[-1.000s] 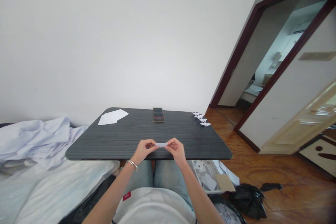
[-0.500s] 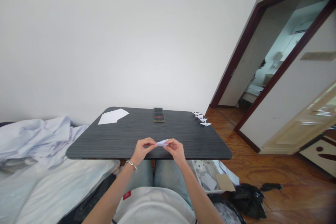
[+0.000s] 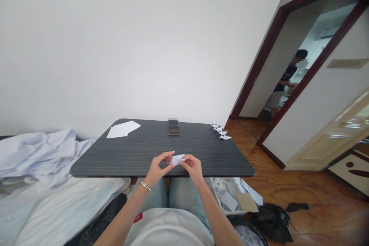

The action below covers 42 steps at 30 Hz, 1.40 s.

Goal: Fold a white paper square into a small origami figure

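A small folded white paper (image 3: 177, 159) is held between both hands above the front edge of the dark table (image 3: 150, 142). My left hand (image 3: 160, 165), with a silver bracelet at its wrist, has thumb and fingers at the paper's left end. My right hand (image 3: 192, 164) pinches its right end. Several small folded paper pieces (image 3: 221, 132) stand in a row at the table's right back corner. Flat white sheets (image 3: 123, 129) lie at the left back, and a phone (image 3: 173, 127) rests at the back middle.
White cloth (image 3: 37, 153) lies left of the table. On the right, below the table, are a box of papers (image 3: 227, 196) and black plastic bags (image 3: 273, 221). A person (image 3: 284, 80) stands beyond the doorway.
The folded paper has turned and shows a broader face. My left fingers have spread wider around it. Through the doorway, the person has come further into view.
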### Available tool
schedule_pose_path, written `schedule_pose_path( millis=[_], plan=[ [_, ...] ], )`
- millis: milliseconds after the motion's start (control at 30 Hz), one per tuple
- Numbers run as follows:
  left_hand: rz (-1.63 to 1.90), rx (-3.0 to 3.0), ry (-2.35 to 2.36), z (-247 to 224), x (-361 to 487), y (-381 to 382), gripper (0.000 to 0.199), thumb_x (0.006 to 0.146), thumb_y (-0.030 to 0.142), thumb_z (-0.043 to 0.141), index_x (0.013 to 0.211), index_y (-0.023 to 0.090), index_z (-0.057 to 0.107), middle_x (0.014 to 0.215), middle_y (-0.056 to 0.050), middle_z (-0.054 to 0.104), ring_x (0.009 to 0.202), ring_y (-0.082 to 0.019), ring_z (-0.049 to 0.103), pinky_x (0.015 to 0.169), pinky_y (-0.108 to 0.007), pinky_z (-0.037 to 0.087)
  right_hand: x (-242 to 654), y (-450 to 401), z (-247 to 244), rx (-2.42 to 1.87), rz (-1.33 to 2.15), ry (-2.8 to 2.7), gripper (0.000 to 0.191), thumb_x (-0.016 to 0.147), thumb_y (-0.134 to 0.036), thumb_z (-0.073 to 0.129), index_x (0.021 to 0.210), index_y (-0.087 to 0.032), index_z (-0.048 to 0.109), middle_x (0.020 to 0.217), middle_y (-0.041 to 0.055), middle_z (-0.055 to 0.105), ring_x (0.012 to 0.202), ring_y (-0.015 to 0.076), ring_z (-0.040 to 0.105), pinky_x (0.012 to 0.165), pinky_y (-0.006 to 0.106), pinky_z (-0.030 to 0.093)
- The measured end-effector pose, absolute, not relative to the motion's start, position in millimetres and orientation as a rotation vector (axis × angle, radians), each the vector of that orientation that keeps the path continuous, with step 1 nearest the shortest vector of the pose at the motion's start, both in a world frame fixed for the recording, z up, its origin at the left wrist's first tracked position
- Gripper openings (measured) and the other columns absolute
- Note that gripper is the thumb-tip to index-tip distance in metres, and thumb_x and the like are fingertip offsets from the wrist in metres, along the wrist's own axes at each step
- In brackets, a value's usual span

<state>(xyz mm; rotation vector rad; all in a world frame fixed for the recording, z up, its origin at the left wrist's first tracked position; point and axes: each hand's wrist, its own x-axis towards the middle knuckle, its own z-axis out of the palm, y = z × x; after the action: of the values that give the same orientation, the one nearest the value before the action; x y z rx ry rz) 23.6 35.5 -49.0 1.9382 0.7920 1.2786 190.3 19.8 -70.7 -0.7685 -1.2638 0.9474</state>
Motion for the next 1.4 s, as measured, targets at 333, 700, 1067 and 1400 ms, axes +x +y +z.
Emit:
schedule_pose_path(
  millis=[333, 700, 1067, 1400],
  plan=[
    [1.123, 1.683, 0.836, -37, 28, 23, 0.019, 0.074, 0.032, 0.056, 0.081, 0.014, 0.055, 0.062, -0.001, 0.061, 0.052, -0.011, 0.053, 0.047, -0.019, 0.043, 180, 2, -60, -0.846, 1.051, -1.23, 0.022, 0.069, -0.034, 0.063, 0.062, -0.019, 0.049, 0.053, -0.0034, 0.051, 0.047, 0.0098, 0.048, 0.045, 0.021, 0.041],
    [0.938, 1.556, 0.895, 9, 28, 0, 0.029, 0.07, 0.036, 0.058, 0.084, 0.011, 0.058, 0.05, 0.002, 0.055, 0.042, -0.007, 0.044, 0.037, -0.015, 0.034, 176, -16, -26, -0.79, 1.09, -1.086, 0.018, 0.065, -0.027, 0.067, 0.064, -0.017, 0.052, 0.057, -0.003, 0.056, 0.05, 0.0094, 0.049, 0.049, 0.02, 0.037],
    [0.949, 1.409, 0.83, 19, 23, -5, 0.024, 0.065, 0.031, 0.064, 0.075, 0.009, 0.059, 0.058, 0.0, 0.058, 0.046, -0.007, 0.047, 0.038, -0.015, 0.038, 176, -28, -10, -0.779, 1.183, -1.069, 0.018, 0.062, -0.025, 0.069, 0.061, -0.017, 0.053, 0.055, -0.0033, 0.057, 0.049, 0.0088, 0.048, 0.049, 0.02, 0.035],
    [0.86, 1.406, 0.76, 27, 22, -10, 0.035, 0.06, 0.025, 0.069, 0.089, 0.01, 0.061, 0.069, -0.003, 0.063, 0.053, -0.009, 0.052, 0.04, -0.017, 0.042, 178, -33, -4, -0.807, 1.194, -1.014, 0.016, 0.065, -0.027, 0.067, 0.064, -0.016, 0.055, 0.056, -0.0019, 0.06, 0.047, 0.0085, 0.047, 0.048, 0.02, 0.033]
  ],
)
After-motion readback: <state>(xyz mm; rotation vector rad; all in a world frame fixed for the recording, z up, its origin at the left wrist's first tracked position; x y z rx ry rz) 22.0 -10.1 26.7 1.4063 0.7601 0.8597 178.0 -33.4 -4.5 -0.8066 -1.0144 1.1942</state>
